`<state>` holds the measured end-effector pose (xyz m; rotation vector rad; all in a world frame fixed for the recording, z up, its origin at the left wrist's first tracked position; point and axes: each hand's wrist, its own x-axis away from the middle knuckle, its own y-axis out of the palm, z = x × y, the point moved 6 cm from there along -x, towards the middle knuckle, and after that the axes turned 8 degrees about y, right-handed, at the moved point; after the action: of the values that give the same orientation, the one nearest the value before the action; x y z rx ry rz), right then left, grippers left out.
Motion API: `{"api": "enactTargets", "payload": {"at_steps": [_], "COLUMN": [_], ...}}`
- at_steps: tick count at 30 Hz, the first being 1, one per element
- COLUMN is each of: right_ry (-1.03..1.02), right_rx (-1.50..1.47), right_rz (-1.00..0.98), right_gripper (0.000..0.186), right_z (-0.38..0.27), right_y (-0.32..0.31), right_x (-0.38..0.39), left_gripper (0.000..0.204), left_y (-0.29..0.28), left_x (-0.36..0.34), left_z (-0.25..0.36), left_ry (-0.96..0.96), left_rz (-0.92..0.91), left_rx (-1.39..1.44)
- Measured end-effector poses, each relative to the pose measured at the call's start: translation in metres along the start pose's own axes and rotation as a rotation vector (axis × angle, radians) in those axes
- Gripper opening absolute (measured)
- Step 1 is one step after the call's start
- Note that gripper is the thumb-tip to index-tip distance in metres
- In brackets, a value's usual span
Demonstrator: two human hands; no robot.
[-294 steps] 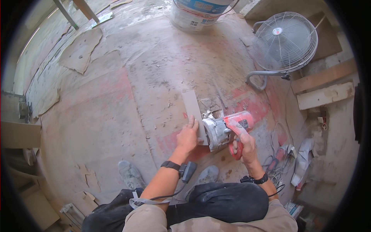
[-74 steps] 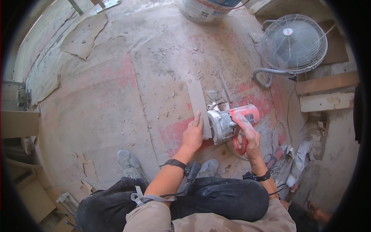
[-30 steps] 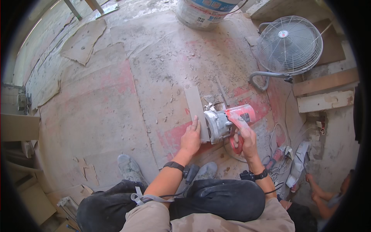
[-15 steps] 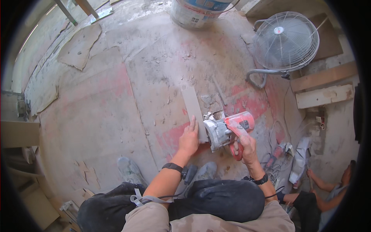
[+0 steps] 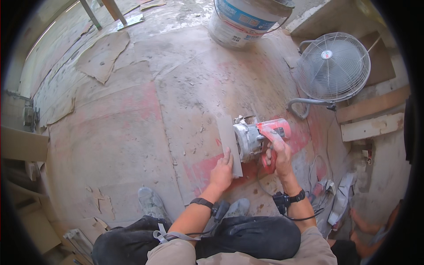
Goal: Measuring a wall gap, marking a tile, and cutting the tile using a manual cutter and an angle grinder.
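On the dusty floor, left hand (image 5: 222, 171) pressing tile strip (image 5: 228, 141) flat (fingers spread), right hand (image 5: 277, 152) grip wrapped round red saw (image 5: 260, 138).

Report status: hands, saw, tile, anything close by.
Left hand flat on the grey tile. Right hand gripping the red saw, set against the tile. Cord loops beside the saw; fan stands beyond.

A building site: dusty floor (image 5: 132, 132) (scraps everywhere), plaster bucket (image 5: 247, 22), loose timber (image 5: 371, 128).
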<state>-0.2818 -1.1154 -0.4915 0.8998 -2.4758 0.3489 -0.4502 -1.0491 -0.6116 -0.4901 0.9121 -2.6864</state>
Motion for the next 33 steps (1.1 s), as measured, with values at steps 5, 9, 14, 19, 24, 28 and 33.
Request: {"api": "enactTargets", "payload": {"at_steps": [5,9,14,19,24,28,33], "right_ry": [-0.001,-0.002,-0.009,0.015,0.005,-0.010,0.018], "right_rx": [0.025,0.019,0.015,-0.004,-0.035,-0.044,-0.061], "right_rz": [-0.010,-0.007,-0.026,-0.042,-0.042,-0.060,-0.040], "right_gripper": [0.044,0.050,0.055,0.044,0.045,0.049,0.052], "right_z": [-0.025,-0.035,-0.037,-0.030,-0.036,-0.034,-0.041], "right_y": [0.018,0.021,0.023,0.015,0.024,0.020,0.027], "right_x": [-0.020,-0.036,-0.048,-0.043,-0.046,-0.047,-0.050], "left_gripper": [0.088,0.088,0.090,0.089,0.090,0.090,0.091], "left_y": [0.001,0.002,0.001,-0.002,-0.002,0.001,0.003], "left_x": [0.002,0.000,0.000,0.000,0.000,0.001,0.000], "left_z": [-0.004,-0.003,-0.001,0.001,0.000,0.000,-0.001], "left_ry": [0.013,0.011,-0.006,-0.025,-0.033,-0.012,-0.016], "left_rz": [0.030,0.026,-0.001,-0.027,-0.015,0.021,0.030], "left_rx": [0.010,0.020,0.031,0.045,0.039,0.048,0.019]}}
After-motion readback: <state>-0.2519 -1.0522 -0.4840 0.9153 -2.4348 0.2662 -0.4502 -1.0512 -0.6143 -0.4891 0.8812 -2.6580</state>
